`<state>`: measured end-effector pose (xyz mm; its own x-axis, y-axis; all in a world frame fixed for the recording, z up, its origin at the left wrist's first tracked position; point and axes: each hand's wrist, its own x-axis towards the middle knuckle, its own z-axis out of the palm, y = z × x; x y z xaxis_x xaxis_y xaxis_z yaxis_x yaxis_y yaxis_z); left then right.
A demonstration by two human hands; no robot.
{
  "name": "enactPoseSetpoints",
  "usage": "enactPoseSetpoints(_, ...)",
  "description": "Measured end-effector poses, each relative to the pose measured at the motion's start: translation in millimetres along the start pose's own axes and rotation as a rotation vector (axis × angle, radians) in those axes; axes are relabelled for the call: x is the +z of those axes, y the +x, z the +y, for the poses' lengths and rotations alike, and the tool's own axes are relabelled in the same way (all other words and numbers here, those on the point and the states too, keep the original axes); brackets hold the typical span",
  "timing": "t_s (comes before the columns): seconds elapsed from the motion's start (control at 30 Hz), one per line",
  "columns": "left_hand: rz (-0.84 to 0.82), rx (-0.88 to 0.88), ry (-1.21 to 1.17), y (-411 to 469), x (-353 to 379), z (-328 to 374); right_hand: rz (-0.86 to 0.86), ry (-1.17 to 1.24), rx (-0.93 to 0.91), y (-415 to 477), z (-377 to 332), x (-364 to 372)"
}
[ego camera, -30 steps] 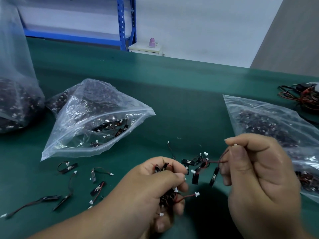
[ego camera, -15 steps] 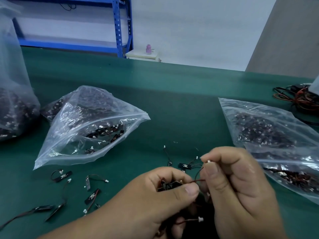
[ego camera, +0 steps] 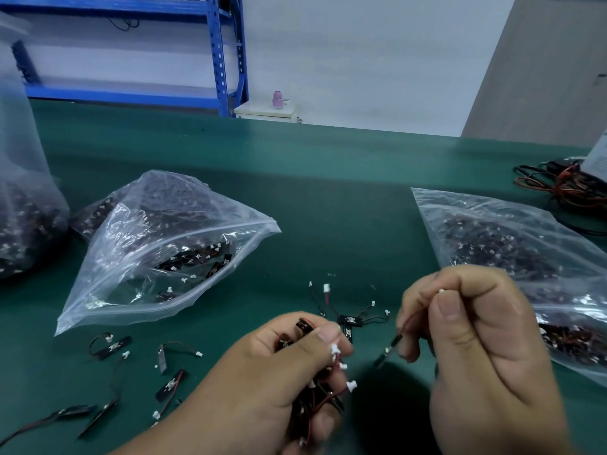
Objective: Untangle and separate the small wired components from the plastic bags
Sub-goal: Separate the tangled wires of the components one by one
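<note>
Bundle of wired components (ego camera: 315, 399) being gripped in left hand (ego camera: 279, 372) as anchor; right hand (ego camera: 476, 339) pinching one white plug (ego camera: 441, 291) so its wire is hanging clear. Separated pieces (ego camera: 111, 346) lying on desk (ego camera: 328, 192), left of both hands, sorted from tangle.

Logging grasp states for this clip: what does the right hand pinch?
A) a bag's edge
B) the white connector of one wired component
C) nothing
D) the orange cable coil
B: the right hand pinches a white connector between thumb and forefinger; its red wire and black component dangle below, while the left hand grips the bundle.
</note>
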<state>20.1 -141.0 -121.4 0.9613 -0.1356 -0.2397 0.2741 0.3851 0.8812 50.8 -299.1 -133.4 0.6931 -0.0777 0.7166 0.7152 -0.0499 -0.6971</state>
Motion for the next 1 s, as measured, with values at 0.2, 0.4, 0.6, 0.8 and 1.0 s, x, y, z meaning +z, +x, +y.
enactPoseSetpoints(0.2, 0.044, 0.034, -0.206, -1, -2, 2, -0.105, -0.124, 0.110, 7, 5, -7)
enactPoseSetpoints(0.4, 0.080, 0.042, -0.219, -3, -1, 5, -0.282, -0.258, 0.147, 14, 9, -10)
enactPoseSetpoints(0.6, 0.056, 0.026, -0.135, -4, -3, 2, -0.370, -0.401, 0.223, 13, 15, -8)
enactPoseSetpoints(0.8, 0.019, 0.013, -0.076, -7, 1, 5, -0.329, -0.453, 0.314, 13, 18, -8)
enactPoseSetpoints(1.0, 0.041, 0.016, -0.065, -11, 6, 5, -0.335, -0.344, 0.132, 12, 9, -8)
